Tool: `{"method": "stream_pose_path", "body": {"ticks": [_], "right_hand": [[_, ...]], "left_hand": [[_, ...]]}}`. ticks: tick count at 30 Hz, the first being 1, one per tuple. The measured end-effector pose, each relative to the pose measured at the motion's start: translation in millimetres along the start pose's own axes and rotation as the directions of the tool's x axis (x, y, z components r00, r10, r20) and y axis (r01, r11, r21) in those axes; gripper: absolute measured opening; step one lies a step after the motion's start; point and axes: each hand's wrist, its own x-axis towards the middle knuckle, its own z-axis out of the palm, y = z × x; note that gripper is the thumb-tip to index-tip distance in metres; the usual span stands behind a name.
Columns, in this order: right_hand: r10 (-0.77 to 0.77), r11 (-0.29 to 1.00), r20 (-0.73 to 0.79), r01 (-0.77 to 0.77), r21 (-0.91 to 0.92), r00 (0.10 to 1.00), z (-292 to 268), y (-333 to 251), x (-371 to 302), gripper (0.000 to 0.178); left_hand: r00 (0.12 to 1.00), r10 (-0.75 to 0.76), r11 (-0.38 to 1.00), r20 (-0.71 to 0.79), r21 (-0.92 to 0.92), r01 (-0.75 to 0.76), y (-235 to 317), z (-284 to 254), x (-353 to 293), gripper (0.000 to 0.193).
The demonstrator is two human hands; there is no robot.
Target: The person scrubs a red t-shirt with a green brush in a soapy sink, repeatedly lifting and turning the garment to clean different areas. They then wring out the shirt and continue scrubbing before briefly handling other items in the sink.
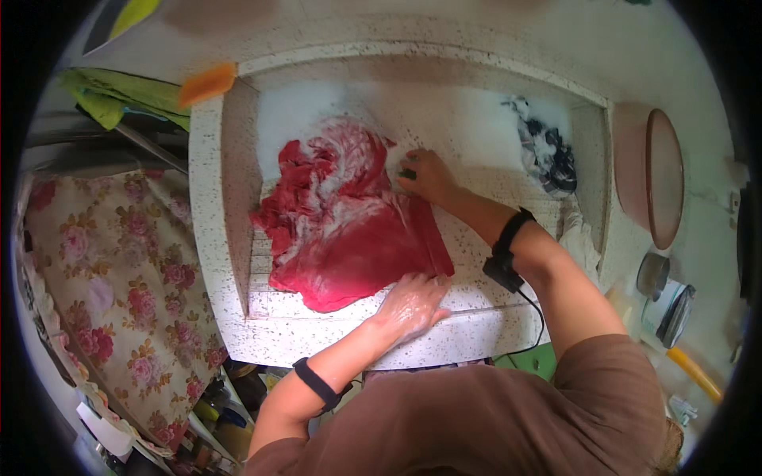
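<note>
A soapy red cloth garment (pixel 349 238) lies partly bunched on the ribbed surface of a speckled stone wash basin (pixel 278 337). White suds streak its upper folds. My left hand (pixel 413 305), wet with foam, rests on the garment's near right corner with its fingers stretched over the edge. Just beyond the garment's right side, my right hand (pixel 429 176) is closed, with a small dark green thing (pixel 408 173) showing at its fingers. What kind of thing it is, I cannot make out. Black bands circle both wrists.
Dark patterned wet cloth (pixel 552 155) lies at the basin's right end, with a pale cloth (pixel 578 238) nearer. A pink tub (pixel 659 178) leans outside on the right. On the basin's left corner sits an orange block (pixel 208 84). A floral cover (pixel 119 293) hangs at left.
</note>
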Motion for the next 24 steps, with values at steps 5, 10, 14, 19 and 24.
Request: {"method": "stream_pose_path", "body": {"ticks": [5,10,14,19,24], "right_hand": [[-0.206,0.978,0.128,0.201,0.052,0.970,-19.3,25.8,-58.0,0.042],[-0.021,0.998,0.186,0.008,0.070,0.982,-105.4,-73.0,-123.5,0.042],[-0.121,0.986,0.062,0.113,0.122,0.991,-102.9,-90.8,-86.2,0.035],[-0.025,0.977,0.049,0.035,-0.212,0.998,-93.6,-38.1,-17.6,0.033],[-0.100,0.992,0.268,0.077,0.095,0.958,-118.8,-111.7,-90.0,0.045]], "left_hand": [[0.977,-0.212,0.943,0.037,0.272,0.194,-12.4,-14.1,32.3,0.034],[0.999,0.042,0.964,0.017,0.261,-0.045,5.4,11.5,20.9,0.035],[0.985,0.002,0.999,0.172,0.042,-0.009,17.3,24.7,-8.2,0.070],[0.993,-0.015,0.994,0.114,0.108,0.002,22.9,10.8,-9.9,0.075],[0.959,-0.142,0.982,0.245,0.159,0.104,23.8,-2.6,-9.2,0.078]]}}
